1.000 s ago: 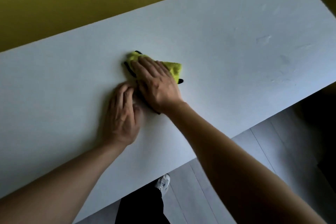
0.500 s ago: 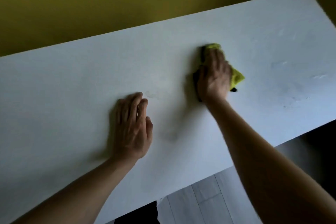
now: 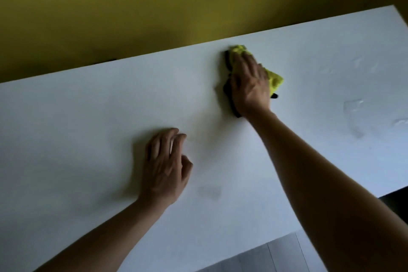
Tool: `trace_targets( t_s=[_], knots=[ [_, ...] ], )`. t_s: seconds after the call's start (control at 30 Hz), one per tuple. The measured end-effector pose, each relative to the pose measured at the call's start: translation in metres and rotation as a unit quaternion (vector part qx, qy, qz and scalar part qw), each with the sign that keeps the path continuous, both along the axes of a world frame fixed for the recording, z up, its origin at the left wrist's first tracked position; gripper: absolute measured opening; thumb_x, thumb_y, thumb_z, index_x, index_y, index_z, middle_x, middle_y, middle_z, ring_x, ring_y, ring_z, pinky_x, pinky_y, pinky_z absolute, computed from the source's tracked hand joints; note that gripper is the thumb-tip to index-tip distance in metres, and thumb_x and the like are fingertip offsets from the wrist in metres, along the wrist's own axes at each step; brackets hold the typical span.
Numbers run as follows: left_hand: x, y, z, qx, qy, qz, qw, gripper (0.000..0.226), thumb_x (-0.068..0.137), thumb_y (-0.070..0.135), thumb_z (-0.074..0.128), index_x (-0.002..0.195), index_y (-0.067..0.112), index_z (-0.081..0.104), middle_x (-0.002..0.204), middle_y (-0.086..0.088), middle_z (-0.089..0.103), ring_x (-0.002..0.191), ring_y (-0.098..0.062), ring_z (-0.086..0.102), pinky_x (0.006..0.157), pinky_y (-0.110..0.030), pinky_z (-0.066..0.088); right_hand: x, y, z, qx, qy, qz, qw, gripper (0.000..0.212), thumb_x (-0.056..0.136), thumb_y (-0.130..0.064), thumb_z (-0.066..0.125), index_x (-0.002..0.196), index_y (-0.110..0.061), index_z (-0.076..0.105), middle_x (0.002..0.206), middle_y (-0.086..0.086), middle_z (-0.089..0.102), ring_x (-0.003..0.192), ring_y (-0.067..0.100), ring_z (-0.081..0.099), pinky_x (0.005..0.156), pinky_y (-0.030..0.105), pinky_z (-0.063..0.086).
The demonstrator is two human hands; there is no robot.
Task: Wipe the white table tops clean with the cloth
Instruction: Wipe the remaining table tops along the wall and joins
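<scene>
Right hand [image 3: 249, 86] lies flat, palm down on the yellow cloth [image 3: 274, 79], fingers straight and together, pressing it onto the white table top [image 3: 88, 117]. No curl round the fabric visible; thumb side hidden, so can't tell whether it hooks an edge. The cloth sits directly under the palm, poking out past the fingertips on the far side and to the right of the knuckles; a dark trim shows along the left edge of the hand.

Left hand [image 3: 164, 168] rests on the table with fingers loosely bent, holding nothing, well apart from the cloth, nearer the person and to the left of the right hand. Looks like bracing only.

Key relation: wet smears [image 3: 353, 105] lie to the right of the right hand, a little nearer the person than its fingertips, apart from the cloth. Another faint dull patch [image 3: 209, 191] sits just right of the left wrist.

Judgement: mid-wipe; the right hand is nearer the smears, so the next stroke likely sweeps rightward. The table's long axis runs left-right across the hands, so strokes along it cover most. Yellow wall [image 3: 154, 6] lies beyond the far edge, close past the fingertips, so little room to push further away.
</scene>
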State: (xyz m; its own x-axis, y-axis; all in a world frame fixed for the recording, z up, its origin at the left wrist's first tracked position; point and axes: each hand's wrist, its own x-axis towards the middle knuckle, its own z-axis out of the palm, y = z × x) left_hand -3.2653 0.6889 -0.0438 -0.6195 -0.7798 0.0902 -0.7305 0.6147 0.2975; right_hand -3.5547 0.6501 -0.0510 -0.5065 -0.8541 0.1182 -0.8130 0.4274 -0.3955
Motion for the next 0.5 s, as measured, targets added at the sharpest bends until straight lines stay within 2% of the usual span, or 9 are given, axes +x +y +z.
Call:
trace_targets(
  t_s=[0.07, 0.17, 0.3, 0.4, 0.5],
  knots=[
    [-0.014, -0.020, 0.000, 0.005, 0.005, -0.005, 1.000, 0.048, 0.089, 0.019, 0.047, 0.133, 0.008, 0.060, 0.144, -0.016, 0.055, 0.127, -0.042, 0.053, 0.108, -0.049, 0.039, -0.034, -0.004, 0.000, 0.014, -0.001, -0.065, 0.998, 0.058, 0.100, -0.034, 0.038, 0.155, -0.020, 0.037, 0.162, 0.009, 0.034, 0.149, 0.028, 0.030, 0.125, 0.040, 0.018],
    [-0.038, -0.057, -0.002, 0.011, 0.019, -0.011, 1.000, 0.053, 0.089, 0.020, 0.046, 0.139, 0.008, 0.057, 0.151, -0.016, 0.050, 0.135, -0.041, 0.050, 0.113, -0.051, 0.038, -0.066, -0.017, -0.002, 0.030, 0.003, -0.137, 0.990, 0.057, 0.103, -0.034, 0.031, 0.158, -0.019, 0.029, 0.164, 0.006, 0.028, 0.153, 0.025, 0.022, 0.126, 0.040, 0.013],
    [-0.062, -0.091, -0.007, 0.005, 0.015, -0.014, 1.000, 0.058, 0.092, 0.022, 0.042, 0.147, 0.005, 0.053, 0.158, -0.018, 0.046, 0.146, -0.039, 0.043, 0.122, -0.052, 0.032, -0.076, -0.035, -0.005, 0.029, 0.027, -0.184, 0.982, 0.058, 0.102, -0.034, 0.030, 0.158, -0.017, 0.029, 0.164, 0.006, 0.029, 0.153, 0.024, 0.021, 0.125, 0.041, 0.014],
    [-0.067, -0.091, -0.009, 0.002, 0.004, -0.007, 1.000, 0.058, 0.097, 0.024, 0.038, 0.150, 0.004, 0.051, 0.161, -0.018, 0.043, 0.150, -0.038, 0.039, 0.126, -0.052, 0.027, -0.066, -0.050, -0.003, 0.024, 0.044, -0.141, 0.989, 0.061, 0.098, -0.036, 0.030, 0.155, -0.017, 0.035, 0.162, 0.008, 0.033, 0.148, 0.029, 0.030, 0.122, 0.043, 0.022],
    [-0.066, -0.089, -0.008, -0.003, -0.006, -0.007, 1.000, 0.059, 0.098, 0.024, 0.038, 0.152, 0.005, 0.049, 0.162, -0.018, 0.042, 0.151, -0.037, 0.037, 0.126, -0.053, 0.027, -0.022, -0.081, -0.003, -0.013, 0.040, 0.027, 0.999, 0.058, 0.093, -0.037, 0.042, 0.147, -0.017, 0.050, 0.151, 0.011, 0.048, 0.138, 0.032, 0.044, 0.116, 0.042, 0.032]
  ],
)
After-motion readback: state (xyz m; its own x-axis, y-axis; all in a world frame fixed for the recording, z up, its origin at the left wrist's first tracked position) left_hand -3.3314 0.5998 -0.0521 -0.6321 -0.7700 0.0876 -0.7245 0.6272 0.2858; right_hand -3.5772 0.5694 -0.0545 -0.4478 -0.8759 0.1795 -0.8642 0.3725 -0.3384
